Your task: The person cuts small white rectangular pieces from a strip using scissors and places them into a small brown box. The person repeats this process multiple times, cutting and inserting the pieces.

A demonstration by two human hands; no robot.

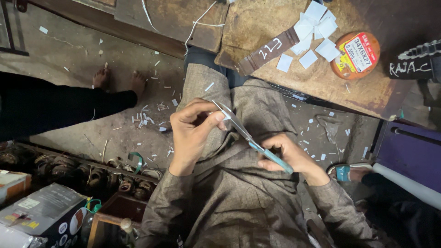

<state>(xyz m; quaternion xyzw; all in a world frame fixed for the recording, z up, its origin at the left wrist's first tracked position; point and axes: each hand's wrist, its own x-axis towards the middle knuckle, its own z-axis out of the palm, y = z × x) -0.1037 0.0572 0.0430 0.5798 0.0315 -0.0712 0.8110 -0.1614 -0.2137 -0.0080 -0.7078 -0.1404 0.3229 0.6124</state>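
Right hand has its fingers clamped on the blue-handled scissors over the lap, left hand fingers pinching a small white paper piece at the blade tips; flimsy and light, so I'd grip it by the edge.

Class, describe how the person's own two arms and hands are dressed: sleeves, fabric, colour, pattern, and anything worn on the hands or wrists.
Both arms wear long sleeves of a grey-brown woven fabric with a fine check, creased and ending at the wrists. The left hand and the right hand are bare: no gloves, and no rings, watch or bracelet can be seen. The sleeves match the rest of the garment.
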